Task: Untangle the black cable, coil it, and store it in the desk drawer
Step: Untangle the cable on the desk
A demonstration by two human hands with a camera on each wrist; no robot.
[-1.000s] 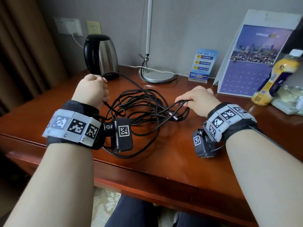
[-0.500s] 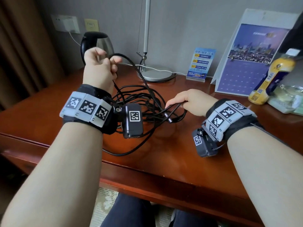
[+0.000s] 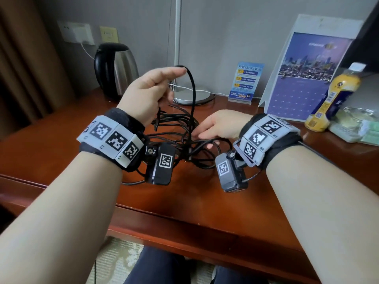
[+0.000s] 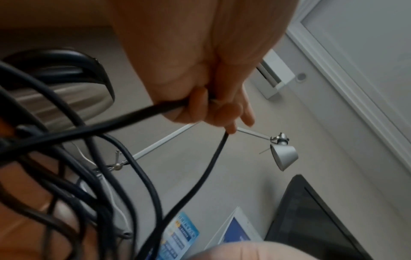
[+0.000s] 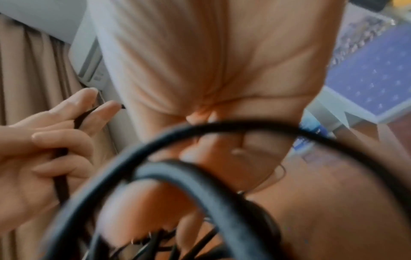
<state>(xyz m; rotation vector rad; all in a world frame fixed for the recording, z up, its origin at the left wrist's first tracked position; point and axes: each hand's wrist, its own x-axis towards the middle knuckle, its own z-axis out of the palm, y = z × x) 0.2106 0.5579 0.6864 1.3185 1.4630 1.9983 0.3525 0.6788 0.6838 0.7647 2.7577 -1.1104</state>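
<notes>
The black cable (image 3: 176,138) lies in a tangled heap on the brown desk (image 3: 184,199), between my two wrists. My left hand (image 3: 174,73) is raised above the heap and pinches one loop of the cable. From it a strand (image 3: 192,95) hangs down into the tangle. The left wrist view shows that hand (image 4: 211,105) curled round the cable (image 4: 211,167). My right hand (image 3: 202,138) is low at the heap's right side, with its fingers and thumb round a few strands. In the blurred right wrist view, thick loops (image 5: 200,177) cross in front of it.
At the back of the desk stand a black and steel kettle (image 3: 117,68), a lamp base (image 3: 192,96) with a white cord, a blue card stand (image 3: 246,83) and a desk calendar (image 3: 303,78). At the right are a yellow bottle (image 3: 332,97) and a glass dish (image 3: 356,119).
My left hand has risen up and to the right, lifting a loop of cable off the desk. My right hand has moved left into the tangle.
</notes>
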